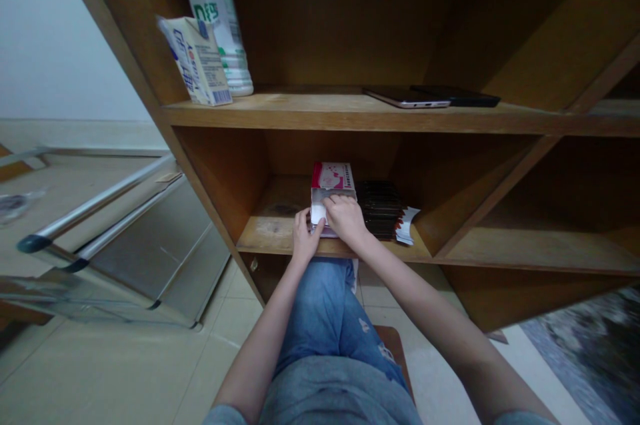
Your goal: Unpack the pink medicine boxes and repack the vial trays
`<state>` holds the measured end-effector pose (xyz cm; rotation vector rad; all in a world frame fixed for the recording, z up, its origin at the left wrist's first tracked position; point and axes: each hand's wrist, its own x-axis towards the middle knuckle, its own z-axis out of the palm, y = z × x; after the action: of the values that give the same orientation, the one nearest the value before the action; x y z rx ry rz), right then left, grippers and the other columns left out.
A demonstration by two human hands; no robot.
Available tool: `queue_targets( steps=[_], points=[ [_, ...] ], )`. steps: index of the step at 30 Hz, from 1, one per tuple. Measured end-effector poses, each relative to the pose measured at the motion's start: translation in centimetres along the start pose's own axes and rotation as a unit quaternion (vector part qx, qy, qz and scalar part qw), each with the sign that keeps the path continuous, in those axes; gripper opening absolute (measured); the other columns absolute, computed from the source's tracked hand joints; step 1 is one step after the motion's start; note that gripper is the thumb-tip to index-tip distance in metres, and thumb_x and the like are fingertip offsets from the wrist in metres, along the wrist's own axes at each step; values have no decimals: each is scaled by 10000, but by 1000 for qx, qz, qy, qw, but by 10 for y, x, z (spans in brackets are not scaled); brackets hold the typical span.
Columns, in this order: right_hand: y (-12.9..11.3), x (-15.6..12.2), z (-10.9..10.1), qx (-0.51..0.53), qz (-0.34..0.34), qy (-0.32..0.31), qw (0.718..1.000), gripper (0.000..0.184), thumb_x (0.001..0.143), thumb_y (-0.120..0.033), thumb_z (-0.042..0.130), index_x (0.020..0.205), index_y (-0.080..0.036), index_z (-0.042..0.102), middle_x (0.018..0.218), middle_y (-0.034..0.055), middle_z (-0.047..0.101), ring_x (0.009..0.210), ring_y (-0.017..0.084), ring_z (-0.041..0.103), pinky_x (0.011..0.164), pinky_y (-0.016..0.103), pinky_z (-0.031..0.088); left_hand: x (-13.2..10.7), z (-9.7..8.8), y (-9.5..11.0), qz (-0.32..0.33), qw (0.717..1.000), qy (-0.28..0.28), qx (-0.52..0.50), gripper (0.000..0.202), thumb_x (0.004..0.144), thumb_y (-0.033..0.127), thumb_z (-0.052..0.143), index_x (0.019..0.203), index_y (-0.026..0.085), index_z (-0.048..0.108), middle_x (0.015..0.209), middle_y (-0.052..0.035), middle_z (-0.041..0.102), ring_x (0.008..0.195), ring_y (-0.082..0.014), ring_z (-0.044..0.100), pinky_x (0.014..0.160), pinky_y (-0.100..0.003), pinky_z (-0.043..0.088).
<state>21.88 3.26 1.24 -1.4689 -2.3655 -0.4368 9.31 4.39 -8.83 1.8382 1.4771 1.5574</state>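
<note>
A red and white cardboard box (333, 185) stands on the lower wooden shelf (280, 235), with a white sheet (318, 214) showing at its open front. My left hand (305, 237) grips the box's lower left side. My right hand (346, 219) lies over its front, fingers curled around the lower edge. Just right of the box sits a stack of dark flat packets (381, 209), with a white paper piece (407, 225) at its right end. Neither hand touches the stack.
On the shelf above lie a flat carton (196, 61), a tall white and green package (215, 18), and two dark flat devices (406, 97). A metal-railed folding frame (120, 225) stands left of the shelves. My knees are below the shelf, above a tiled floor.
</note>
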Motion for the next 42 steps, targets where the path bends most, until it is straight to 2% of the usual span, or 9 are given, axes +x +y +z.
queue_targets(
  steps=[5,11,17,21,24,28,32,36,42],
  points=[
    [2,-8,-3,-4,-59,62,996,123,855,-182,496,862,-162,617,852,87,641,821,230,521,690,339,306,0,-1,2,-5,1000,0,-4,374,840,401,520,1128,166,486,1089,-113,530,1014,-211,527,852,-352,468],
    [1,-43,-31,87,-62,250,962,137,865,-159,509,887,-175,644,789,41,674,745,179,549,652,311,362,-1,0,2,-8,1000,-4,-16,361,840,389,525,1123,168,488,1078,-104,525,986,-201,531,818,-334,481],
    [22,-91,-81,174,42,409,895,163,793,-92,594,902,-200,651,843,32,693,768,163,634,693,301,494,-1,-1,3,-16,1000,-4,-9,382,842,424,516,1131,176,488,1103,-109,523,1011,-209,538,824,-338,480],
    [52,-118,-89,129,128,464,867,172,749,-93,637,884,-194,673,837,43,694,735,177,642,636,301,512,-2,-1,4,-15,1000,-1,-9,396,845,444,507,1137,178,486,1101,-109,527,1024,-209,535,811,-334,484],
    [72,-130,-79,92,159,464,867,137,753,-108,634,864,-176,676,837,56,693,725,182,639,630,306,519,-1,-1,4,-12,1000,1,-5,395,843,448,509,1133,180,488,1090,-108,530,1016,-210,539,806,-339,487],
    [85,-136,-58,103,192,404,888,100,803,-187,593,875,-169,659,857,70,675,763,188,640,637,305,530,-1,-1,4,-15,1000,0,-7,401,845,453,504,1133,175,485,1089,-110,529,1007,-209,541,823,-344,482],
    [84,-139,-35,156,231,326,903,193,832,-287,555,960,-163,627,941,98,646,846,208,634,681,326,545,-1,-2,5,-22,1000,-6,-4,402,847,460,497,1132,175,484,1105,-113,525,1023,-213,538,840,-350,475],
    [82,-143,-15,168,235,274,917,259,841,-333,518,1007,-152,600,979,120,634,927,239,614,827,402,511,-2,-2,6,-15,1000,-5,3,413,847,463,497,1138,170,483,1109,-114,527,1031,-213,531,866,-356,464],
    [74,-150,1,170,237,216,932,291,845,-363,489,1024,-152,577,1003,127,629,957,250,600,868,400,483,-2,-1,4,-18,1000,-8,-5,411,846,464,498,1145,183,482,1110,-112,523,1023,-213,538,850,-355,473]
  ],
)
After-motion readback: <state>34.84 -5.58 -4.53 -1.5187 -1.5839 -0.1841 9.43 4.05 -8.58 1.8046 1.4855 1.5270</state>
